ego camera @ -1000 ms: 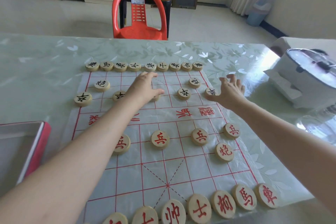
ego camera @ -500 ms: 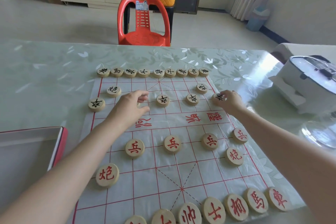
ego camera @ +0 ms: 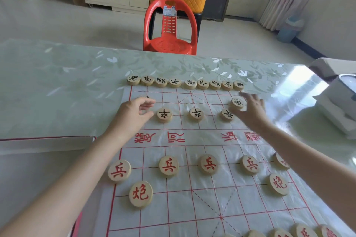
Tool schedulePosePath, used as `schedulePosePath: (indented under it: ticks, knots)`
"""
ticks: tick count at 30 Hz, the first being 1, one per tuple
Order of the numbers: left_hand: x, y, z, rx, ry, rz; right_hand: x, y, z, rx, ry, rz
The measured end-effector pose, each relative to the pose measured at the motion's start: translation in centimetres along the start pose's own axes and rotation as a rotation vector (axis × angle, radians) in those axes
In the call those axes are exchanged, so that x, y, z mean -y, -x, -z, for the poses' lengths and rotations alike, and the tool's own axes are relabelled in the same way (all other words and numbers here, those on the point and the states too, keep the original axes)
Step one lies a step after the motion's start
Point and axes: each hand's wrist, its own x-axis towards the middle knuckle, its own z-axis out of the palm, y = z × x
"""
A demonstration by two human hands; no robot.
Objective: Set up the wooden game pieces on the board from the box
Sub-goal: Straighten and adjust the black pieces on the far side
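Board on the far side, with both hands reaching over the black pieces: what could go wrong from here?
1. The right hand is blurred in motion beside the black cannon and a black soldier; a brush could knock them off their crossings.
2. The left hand hides the pieces under it, so their placement cannot be checked.
3. The board looks like a thin wrinkled sheet; a dragging forearm might shift it.

The board point(ego camera: 192, 188) lies on the desk point(ego camera: 57, 82), with the box point(ego camera: 44, 142) to its left. A row of pieces point(ego camera: 185, 83) lines its far edge; a chair point(ego camera: 170, 29) stands behind the desk.
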Motion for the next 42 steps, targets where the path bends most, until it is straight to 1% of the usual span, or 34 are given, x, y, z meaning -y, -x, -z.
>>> schedulePosePath:
  ticks: [3,6,10,13,17,24,26,30,35,38,40,42]
  knots:
    - [1.4,-1.1,1.6,-0.046,-0.012,0.044,5.9,0.3,-2.6,0.15,-0.038,0.213]
    - [2.8,-3.0,2.9,-0.089,-0.066,0.08,11.7,-0.5,-5.7,0.242,-0.053,0.456]
    - [4.9,-6.8,4.0,-0.126,-0.177,0.117,16.6,-2.2,-8.3,0.38,-0.075,0.56]
    - [5.9,-9.7,4.0,-0.117,-0.271,0.095,17.6,-3.5,-9.8,0.474,-0.035,0.631]
    - [6.4,-12.9,2.8,-0.113,-0.327,0.074,17.1,-4.7,-10.9,0.555,-0.074,0.648]
    - [8.3,-14.9,1.7,-0.155,-0.359,0.185,16.7,-5.0,-11.2,0.566,-0.08,0.711]
    - [8.4,-15.0,1.7,-0.161,-0.374,0.191,16.9,-5.0,-11.4,0.572,-0.096,0.73]
    - [8.3,-15.2,1.6,-0.189,-0.343,0.164,17.0,-5.2,-12.3,0.514,-0.097,0.755]
    - [8.6,-15.4,1.8,-0.165,-0.329,0.184,16.8,-5.1,-13.3,0.412,-0.149,0.616]
    - [8.3,-15.4,2.2,-0.11,-0.222,0.199,17.0,-4.6,-13.6,0.357,-0.152,0.548]
    - [8.1,-15.3,2.5,-0.108,-0.167,0.211,17.0,-4.4,-13.5,0.339,-0.103,0.558]
    - [8.1,-15.4,2.5,-0.13,-0.122,0.223,16.8,-4.5,-12.9,0.359,-0.087,0.593]
